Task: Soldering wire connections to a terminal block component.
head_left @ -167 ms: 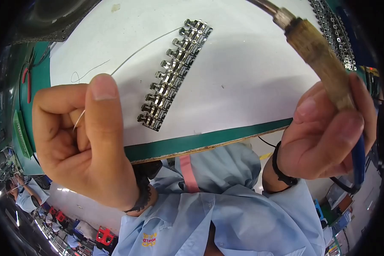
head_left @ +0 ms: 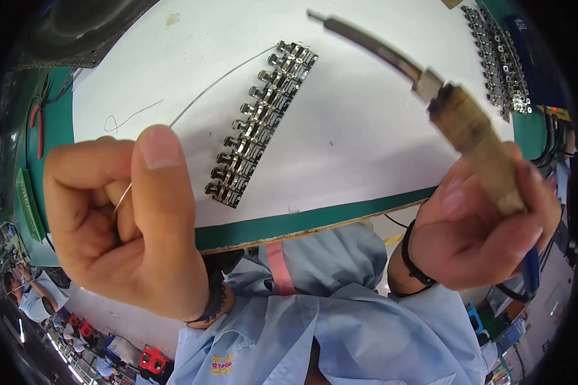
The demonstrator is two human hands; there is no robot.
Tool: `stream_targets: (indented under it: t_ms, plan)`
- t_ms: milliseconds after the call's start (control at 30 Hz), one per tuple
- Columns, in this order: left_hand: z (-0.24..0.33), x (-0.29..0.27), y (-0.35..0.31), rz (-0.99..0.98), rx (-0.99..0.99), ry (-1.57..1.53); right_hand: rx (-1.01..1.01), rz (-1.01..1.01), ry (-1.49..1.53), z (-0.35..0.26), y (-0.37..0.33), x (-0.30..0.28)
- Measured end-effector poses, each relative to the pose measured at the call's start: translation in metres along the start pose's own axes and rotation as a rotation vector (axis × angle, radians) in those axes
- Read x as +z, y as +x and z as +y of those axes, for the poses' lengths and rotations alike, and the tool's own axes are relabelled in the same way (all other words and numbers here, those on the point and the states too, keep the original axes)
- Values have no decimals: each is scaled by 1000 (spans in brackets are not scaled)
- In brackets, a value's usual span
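Desk (head_left: 340, 208): green, being covered by a white sheet (head_left: 379, 147). Board strip (head_left: 258, 123): being carried on the sheet, one end near the desk's front edge. Wire (head_left: 220, 79): being clamped between the fingers of the left hand (head_left: 128, 231), extending toward the strip's far end. Soldering iron (head_left: 475, 131): being gripped by the fingers of the right hand (head_left: 484, 228).

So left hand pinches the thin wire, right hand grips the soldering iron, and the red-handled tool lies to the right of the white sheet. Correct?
Not quite: the head view shows the red-handled tool to the left of the white sheet. The left hand pinches the thin wire; the right hand grips the soldering iron.
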State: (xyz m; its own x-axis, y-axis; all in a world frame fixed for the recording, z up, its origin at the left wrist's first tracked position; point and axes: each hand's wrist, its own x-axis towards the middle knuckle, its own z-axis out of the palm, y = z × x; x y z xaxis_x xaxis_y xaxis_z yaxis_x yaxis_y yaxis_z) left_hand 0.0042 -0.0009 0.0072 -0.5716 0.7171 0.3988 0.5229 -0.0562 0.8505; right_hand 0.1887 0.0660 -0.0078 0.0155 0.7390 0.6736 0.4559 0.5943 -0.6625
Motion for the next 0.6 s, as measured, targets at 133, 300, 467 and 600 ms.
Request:
stream_targets:
  t_ms: [133, 300, 467, 600]
  plan:
    - [14, 9, -3, -45, 23, 0, -17, -26, 4, -5, 6, 2]
    - [47, 25, -23, -54, -13, -10, -25, -62, 7, -7, 11, -41]
    - [66, 32, -37, -50, -80, 12, -20, -115, 28, -9, 13, -61]
    - [31, 18, -13, -37, -45, 18, -30, -116, 53, -10, 10, -17]
